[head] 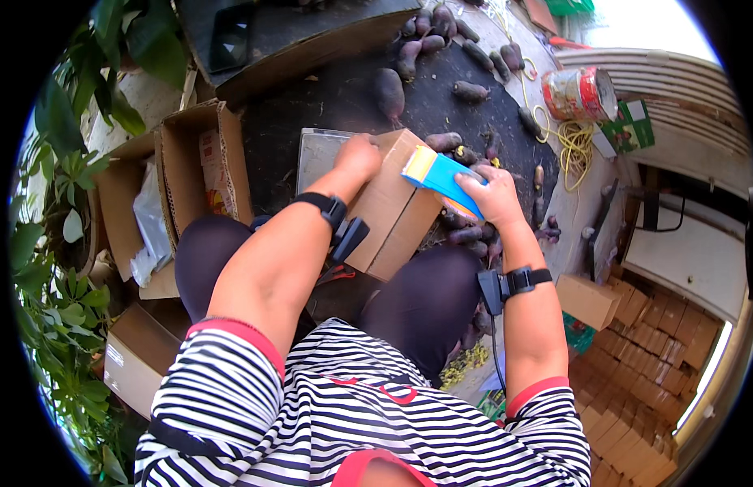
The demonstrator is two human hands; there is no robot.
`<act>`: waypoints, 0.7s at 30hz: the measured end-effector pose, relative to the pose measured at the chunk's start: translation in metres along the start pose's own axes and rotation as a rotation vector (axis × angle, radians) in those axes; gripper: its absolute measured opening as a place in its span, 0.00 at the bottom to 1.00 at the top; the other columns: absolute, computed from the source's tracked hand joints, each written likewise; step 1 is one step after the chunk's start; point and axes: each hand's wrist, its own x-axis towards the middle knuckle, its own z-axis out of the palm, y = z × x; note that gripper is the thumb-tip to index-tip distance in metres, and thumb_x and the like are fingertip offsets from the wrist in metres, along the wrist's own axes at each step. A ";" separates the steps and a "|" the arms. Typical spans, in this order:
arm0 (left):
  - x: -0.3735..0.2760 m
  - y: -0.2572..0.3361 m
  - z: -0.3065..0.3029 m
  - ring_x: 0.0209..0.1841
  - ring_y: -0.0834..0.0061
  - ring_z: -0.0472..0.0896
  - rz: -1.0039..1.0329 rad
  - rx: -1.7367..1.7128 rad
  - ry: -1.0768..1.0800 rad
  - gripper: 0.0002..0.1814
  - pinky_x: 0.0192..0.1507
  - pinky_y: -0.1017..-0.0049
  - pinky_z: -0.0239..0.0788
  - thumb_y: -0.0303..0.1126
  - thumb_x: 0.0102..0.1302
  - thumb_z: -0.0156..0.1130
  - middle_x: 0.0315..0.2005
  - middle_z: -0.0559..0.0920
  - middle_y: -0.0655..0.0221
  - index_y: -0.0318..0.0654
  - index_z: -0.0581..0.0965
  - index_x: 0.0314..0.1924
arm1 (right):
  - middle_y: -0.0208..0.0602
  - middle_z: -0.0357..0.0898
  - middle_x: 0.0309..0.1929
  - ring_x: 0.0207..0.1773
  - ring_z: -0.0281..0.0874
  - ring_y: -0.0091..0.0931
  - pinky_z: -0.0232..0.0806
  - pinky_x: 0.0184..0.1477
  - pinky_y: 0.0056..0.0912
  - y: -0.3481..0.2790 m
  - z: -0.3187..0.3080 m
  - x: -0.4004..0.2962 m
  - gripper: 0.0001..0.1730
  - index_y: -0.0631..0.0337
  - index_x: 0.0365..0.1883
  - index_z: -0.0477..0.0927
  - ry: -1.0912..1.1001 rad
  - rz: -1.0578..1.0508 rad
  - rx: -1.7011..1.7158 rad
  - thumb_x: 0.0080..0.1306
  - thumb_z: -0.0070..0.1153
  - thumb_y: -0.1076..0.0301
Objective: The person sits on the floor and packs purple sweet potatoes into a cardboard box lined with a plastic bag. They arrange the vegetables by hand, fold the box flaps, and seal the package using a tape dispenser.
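A cardboard box (388, 228) with closed top flaps and a seam down its middle lies tilted before my knees. My left hand (359, 157) grips the box near its far left corner, its fingertips partly hidden. In my right hand (491, 193) is a blue tape dispenser (444, 178) with a yellow front edge, held over the right side of the box. An orange-edged roll shows beneath it. Just left of the box, partly covered by it, is a flat grey plate (318, 155). Dark purple root vegetables (443, 142) lie close by on the right.
More root vegetables (389, 94) are spread over the black sheet (328, 100). Open cardboard boxes (197, 164) stand left, beside leafy plants (54, 268). A dark phone-like device (230, 36) lies at the back. On the right are a paint-stained bucket (577, 94), yellow rope (574, 152) and stacked cartons (644, 365).
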 end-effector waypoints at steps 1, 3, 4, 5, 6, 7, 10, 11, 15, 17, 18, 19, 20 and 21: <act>-0.014 0.009 -0.002 0.52 0.46 0.81 -0.002 0.023 0.059 0.19 0.56 0.58 0.72 0.37 0.69 0.54 0.47 0.83 0.46 0.31 0.80 0.52 | 0.50 0.83 0.29 0.32 0.83 0.33 0.73 0.40 0.37 0.001 0.000 0.000 0.27 0.70 0.33 0.85 -0.017 0.014 0.004 0.55 0.66 0.49; -0.054 0.031 -0.005 0.53 0.45 0.80 -0.016 0.050 0.103 0.23 0.56 0.57 0.72 0.41 0.69 0.58 0.47 0.83 0.45 0.31 0.77 0.56 | 0.52 0.84 0.31 0.36 0.84 0.37 0.73 0.44 0.37 -0.002 -0.004 -0.002 0.28 0.70 0.35 0.86 0.000 -0.002 -0.012 0.55 0.66 0.48; -0.080 0.044 -0.008 0.58 0.46 0.76 0.056 0.088 0.119 0.26 0.60 0.57 0.68 0.42 0.69 0.58 0.54 0.79 0.44 0.32 0.73 0.60 | 0.55 0.85 0.34 0.39 0.85 0.41 0.74 0.47 0.39 0.004 -0.005 -0.001 0.30 0.71 0.37 0.86 0.006 -0.021 -0.017 0.56 0.65 0.47; -0.107 0.052 -0.007 0.64 0.46 0.73 0.122 0.127 0.142 0.30 0.64 0.56 0.65 0.44 0.68 0.59 0.61 0.75 0.44 0.34 0.70 0.65 | 0.55 0.85 0.34 0.39 0.85 0.41 0.74 0.48 0.39 0.006 -0.004 0.001 0.30 0.71 0.37 0.86 0.007 -0.022 -0.005 0.55 0.65 0.46; -0.130 0.047 0.004 0.69 0.46 0.64 0.175 0.247 0.189 0.37 0.68 0.51 0.58 0.48 0.66 0.61 0.67 0.67 0.46 0.36 0.65 0.69 | 0.56 0.85 0.35 0.40 0.85 0.41 0.74 0.48 0.39 0.007 -0.003 0.004 0.30 0.71 0.37 0.86 0.005 -0.028 0.007 0.55 0.65 0.46; -0.148 0.044 0.016 0.75 0.45 0.56 0.228 0.366 0.234 0.44 0.72 0.46 0.50 0.52 0.64 0.64 0.74 0.58 0.48 0.39 0.60 0.74 | 0.57 0.85 0.36 0.41 0.85 0.41 0.74 0.49 0.39 0.008 -0.002 0.007 0.31 0.71 0.37 0.86 0.004 -0.034 0.019 0.55 0.65 0.45; -0.187 0.067 0.026 0.79 0.47 0.42 0.192 0.680 0.061 0.56 0.72 0.33 0.35 0.60 0.55 0.69 0.77 0.49 0.54 0.44 0.54 0.77 | 0.58 0.85 0.38 0.43 0.85 0.42 0.74 0.51 0.39 0.009 0.001 0.009 0.34 0.70 0.40 0.86 -0.006 -0.008 0.017 0.54 0.63 0.42; -0.190 0.069 0.030 0.79 0.47 0.41 0.225 0.709 0.025 0.58 0.71 0.31 0.33 0.61 0.53 0.70 0.78 0.49 0.54 0.45 0.54 0.77 | 0.58 0.85 0.38 0.43 0.85 0.42 0.74 0.51 0.39 0.009 0.001 0.009 0.34 0.70 0.40 0.86 -0.014 -0.008 0.026 0.53 0.63 0.42; -0.189 0.064 0.046 0.80 0.47 0.39 0.288 0.853 -0.008 0.61 0.69 0.27 0.30 0.61 0.48 0.73 0.78 0.48 0.54 0.51 0.54 0.78 | 0.59 0.85 0.39 0.45 0.85 0.45 0.74 0.52 0.39 0.018 0.005 0.005 0.35 0.71 0.40 0.86 0.029 -0.035 0.073 0.52 0.63 0.42; -0.185 0.059 0.050 0.80 0.46 0.40 0.293 0.894 0.040 0.61 0.69 0.26 0.30 0.60 0.48 0.73 0.78 0.48 0.54 0.52 0.54 0.78 | 0.61 0.84 0.39 0.45 0.84 0.46 0.74 0.53 0.39 0.026 0.007 0.008 0.36 0.71 0.39 0.86 0.091 -0.099 0.059 0.52 0.63 0.42; -0.187 0.058 0.046 0.80 0.45 0.40 0.300 0.887 0.052 0.60 0.68 0.26 0.31 0.60 0.48 0.73 0.78 0.48 0.54 0.53 0.55 0.78 | 0.61 0.84 0.39 0.46 0.84 0.47 0.74 0.53 0.40 0.026 0.010 0.007 0.36 0.72 0.39 0.86 0.119 -0.125 0.057 0.51 0.63 0.41; -0.187 0.058 0.041 0.79 0.44 0.40 0.309 0.879 0.062 0.60 0.68 0.25 0.31 0.60 0.48 0.72 0.78 0.48 0.54 0.53 0.55 0.78 | 0.61 0.84 0.39 0.46 0.84 0.47 0.74 0.53 0.40 0.026 0.011 0.006 0.36 0.72 0.39 0.86 0.124 -0.133 0.047 0.51 0.63 0.41; -0.188 0.059 0.037 0.79 0.43 0.41 0.318 0.871 0.071 0.59 0.68 0.25 0.31 0.60 0.48 0.72 0.78 0.48 0.53 0.53 0.55 0.78 | 0.62 0.84 0.39 0.46 0.84 0.47 0.74 0.53 0.40 0.028 0.011 0.007 0.37 0.72 0.39 0.86 0.128 -0.140 0.036 0.51 0.63 0.41; -0.189 0.062 0.035 0.79 0.42 0.41 0.296 0.889 0.069 0.59 0.67 0.24 0.32 0.61 0.48 0.71 0.78 0.48 0.53 0.53 0.55 0.78 | 0.62 0.84 0.40 0.47 0.84 0.47 0.74 0.53 0.40 0.026 0.008 0.006 0.37 0.73 0.39 0.86 0.129 -0.150 0.020 0.51 0.63 0.41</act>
